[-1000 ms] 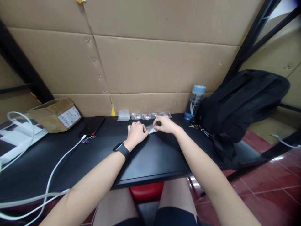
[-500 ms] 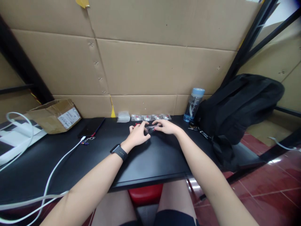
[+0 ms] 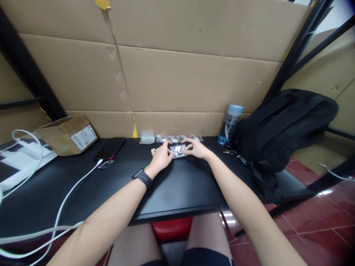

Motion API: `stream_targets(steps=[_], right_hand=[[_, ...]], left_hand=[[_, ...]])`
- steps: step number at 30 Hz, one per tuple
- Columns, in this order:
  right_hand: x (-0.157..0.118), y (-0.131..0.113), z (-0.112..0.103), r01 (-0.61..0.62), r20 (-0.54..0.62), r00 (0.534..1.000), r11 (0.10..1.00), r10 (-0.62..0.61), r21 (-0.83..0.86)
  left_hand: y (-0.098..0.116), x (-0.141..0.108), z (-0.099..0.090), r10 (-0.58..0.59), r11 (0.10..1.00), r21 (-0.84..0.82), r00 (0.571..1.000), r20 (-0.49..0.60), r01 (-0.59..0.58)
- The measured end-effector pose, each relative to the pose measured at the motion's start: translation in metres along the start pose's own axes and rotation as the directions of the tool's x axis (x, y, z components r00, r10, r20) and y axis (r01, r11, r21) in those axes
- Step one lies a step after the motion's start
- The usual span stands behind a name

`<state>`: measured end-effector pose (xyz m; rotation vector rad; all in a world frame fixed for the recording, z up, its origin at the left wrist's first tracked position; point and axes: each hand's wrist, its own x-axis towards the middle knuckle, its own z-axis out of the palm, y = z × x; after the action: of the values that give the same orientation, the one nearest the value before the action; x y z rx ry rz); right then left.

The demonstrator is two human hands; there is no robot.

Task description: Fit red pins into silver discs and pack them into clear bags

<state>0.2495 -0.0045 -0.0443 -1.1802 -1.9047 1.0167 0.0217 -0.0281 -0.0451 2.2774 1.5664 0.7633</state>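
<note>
Between my two hands is a small clear plastic packet (image 3: 179,150) with a round silvery item and a red mark inside. My left hand (image 3: 161,157) grips its left edge with thumb and fingers; something red shows partly behind those fingers. My right hand (image 3: 196,148) pinches the packet's right edge. Just beyond, several similar clear packets (image 3: 174,139) lie in a row along the cardboard wall. Left of that row sits a stack of clear plastic bags (image 3: 147,137).
A water bottle (image 3: 230,124) and a black backpack (image 3: 288,129) stand on the right of the black table (image 3: 177,192). Leftward lie a phone (image 3: 111,149) with a white cable (image 3: 69,194), an open cardboard box (image 3: 66,136) and white papers (image 3: 26,162). Cardboard (image 3: 172,81) walls the back.
The packet between my hands now lies face up, its silvery round content showing, where it looked dark and tilted before. My hands have barely shifted. The view has moved slightly.
</note>
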Motion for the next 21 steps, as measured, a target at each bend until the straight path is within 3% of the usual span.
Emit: stream_targets(steps=[4,12,17,21], right_hand=[[0.0,-0.005,0.003,0.018,-0.071,0.997,0.999,-0.015,0.041],[0.0,-0.006,0.003,0.076,-0.071,0.995,0.995,-0.072,0.059],[0.003,-0.005,0.01,0.115,-0.177,0.98,0.979,-0.086,0.165],[0.012,-0.002,0.005,0.099,-0.28,0.96,0.963,-0.025,0.251]], left_hand=[[0.002,0.0,-0.004,-0.009,0.999,-0.039,0.999,-0.044,0.007],[0.004,0.001,-0.009,-0.011,0.997,-0.078,0.994,-0.107,0.003],[0.001,0.002,-0.009,-0.008,0.991,-0.135,0.991,-0.131,-0.01],[-0.005,0.01,-0.019,0.025,0.984,-0.168,0.985,-0.169,-0.054]])
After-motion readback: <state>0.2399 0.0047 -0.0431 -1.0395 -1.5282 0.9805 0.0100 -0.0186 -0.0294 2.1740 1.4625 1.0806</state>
